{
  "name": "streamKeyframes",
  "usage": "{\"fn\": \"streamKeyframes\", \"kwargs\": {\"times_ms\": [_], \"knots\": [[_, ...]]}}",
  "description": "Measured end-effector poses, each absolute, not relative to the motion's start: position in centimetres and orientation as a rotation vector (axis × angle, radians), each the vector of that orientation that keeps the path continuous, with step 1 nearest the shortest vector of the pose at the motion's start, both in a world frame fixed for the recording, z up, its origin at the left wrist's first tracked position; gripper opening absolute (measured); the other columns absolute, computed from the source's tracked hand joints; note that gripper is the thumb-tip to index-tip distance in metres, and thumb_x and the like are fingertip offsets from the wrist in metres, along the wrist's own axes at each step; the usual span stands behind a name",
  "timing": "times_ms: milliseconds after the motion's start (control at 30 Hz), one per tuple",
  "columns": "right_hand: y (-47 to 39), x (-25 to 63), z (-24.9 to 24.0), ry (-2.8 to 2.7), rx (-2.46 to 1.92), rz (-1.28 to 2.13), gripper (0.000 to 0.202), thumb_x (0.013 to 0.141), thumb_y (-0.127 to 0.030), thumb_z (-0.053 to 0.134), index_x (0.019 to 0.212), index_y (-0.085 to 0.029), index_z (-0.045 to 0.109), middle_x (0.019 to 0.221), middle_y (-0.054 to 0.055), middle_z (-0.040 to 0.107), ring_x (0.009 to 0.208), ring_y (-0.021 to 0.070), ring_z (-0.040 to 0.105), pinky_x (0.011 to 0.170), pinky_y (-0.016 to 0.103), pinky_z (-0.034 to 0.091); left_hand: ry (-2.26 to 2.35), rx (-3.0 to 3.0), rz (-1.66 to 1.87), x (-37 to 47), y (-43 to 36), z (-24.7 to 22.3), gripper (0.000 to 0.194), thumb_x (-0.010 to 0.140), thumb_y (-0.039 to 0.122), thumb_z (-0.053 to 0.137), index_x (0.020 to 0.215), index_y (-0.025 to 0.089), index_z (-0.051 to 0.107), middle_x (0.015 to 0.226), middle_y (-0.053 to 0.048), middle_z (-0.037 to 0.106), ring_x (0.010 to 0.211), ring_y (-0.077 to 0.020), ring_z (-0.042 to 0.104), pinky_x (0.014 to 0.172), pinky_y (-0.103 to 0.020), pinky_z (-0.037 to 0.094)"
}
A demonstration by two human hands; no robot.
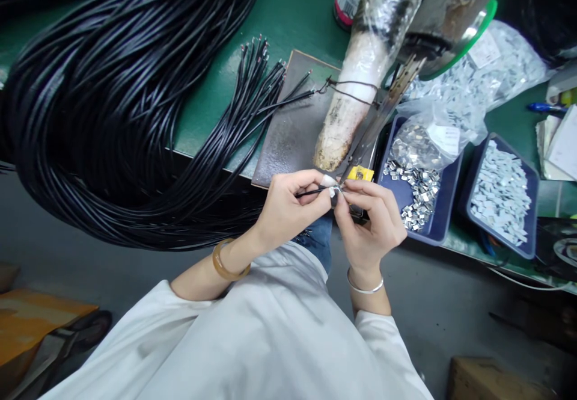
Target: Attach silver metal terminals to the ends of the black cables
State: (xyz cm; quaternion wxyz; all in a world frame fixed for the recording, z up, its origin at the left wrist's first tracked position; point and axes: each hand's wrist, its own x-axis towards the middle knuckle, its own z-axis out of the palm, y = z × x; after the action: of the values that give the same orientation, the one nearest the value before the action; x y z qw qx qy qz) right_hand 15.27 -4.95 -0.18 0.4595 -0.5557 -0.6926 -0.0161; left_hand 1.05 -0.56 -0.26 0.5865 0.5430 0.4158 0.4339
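My left hand is closed on a black cable, its end pointing right between thumb and forefinger, with white wrapping on the fingertips. Facing it, my right hand pinches at the cable's tip; a small light-coloured piece seems to be there, too small to make out. Both hands meet at the table edge, just below a long thin metal bar and beside a yellow label. A thick plastic-wrapped post slants above them over a dark plate.
A large bundle of black cables hangs over the green table on the left, their stripped ends fanned out. Right of my hands are a blue bin with metal clips, another bin of pale small parts, and filled plastic bags.
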Motion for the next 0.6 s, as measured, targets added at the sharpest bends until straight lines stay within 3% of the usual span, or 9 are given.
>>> {"fn": "streamKeyframes", "kwargs": {"times_ms": [300, 500, 600], "knots": [[-4.93, 15.24, -0.09, -1.699, -1.386, -0.034, 0.019, 0.083, -0.008, 0.071, 0.093, -0.024, 0.066, 0.098, 0.001, 0.074, 0.091, 0.0153, 0.072, 0.083, 0.031, 0.062, 0.961, 1.282, 1.021, 1.0, -0.57, -0.45, 0.007, 0.079, 0.019, 0.066, 0.08, 0.014, 0.072, 0.055, 0.004, 0.045, 0.048, -0.0047, 0.034, 0.044, -0.016, 0.027], [-4.96, 15.26, -0.04, -1.699, -1.383, -0.018, 0.021, 0.082, -0.006, 0.071, 0.093, -0.023, 0.066, 0.098, 0.001, 0.074, 0.092, 0.0146, 0.072, 0.084, 0.03, 0.061, 0.962, 1.298, 1.019, 0.93, -0.68, -0.62, 0.009, 0.08, 0.018, 0.066, 0.081, 0.014, 0.074, 0.057, 0.003, 0.051, 0.049, -0.0049, 0.038, 0.045, -0.016, 0.029], [-4.96, 15.21, -0.05, -1.701, -1.378, -0.031, 0.021, 0.081, -0.005, 0.071, 0.092, -0.022, 0.066, 0.098, 0.001, 0.074, 0.091, 0.0138, 0.072, 0.085, 0.029, 0.06, 0.952, 1.281, 1.039, 0.95, -0.65, -0.63, 0.009, 0.08, 0.017, 0.067, 0.082, 0.014, 0.075, 0.064, 0.001, 0.061, 0.054, -0.0063, 0.047, 0.049, -0.016, 0.037]]}}
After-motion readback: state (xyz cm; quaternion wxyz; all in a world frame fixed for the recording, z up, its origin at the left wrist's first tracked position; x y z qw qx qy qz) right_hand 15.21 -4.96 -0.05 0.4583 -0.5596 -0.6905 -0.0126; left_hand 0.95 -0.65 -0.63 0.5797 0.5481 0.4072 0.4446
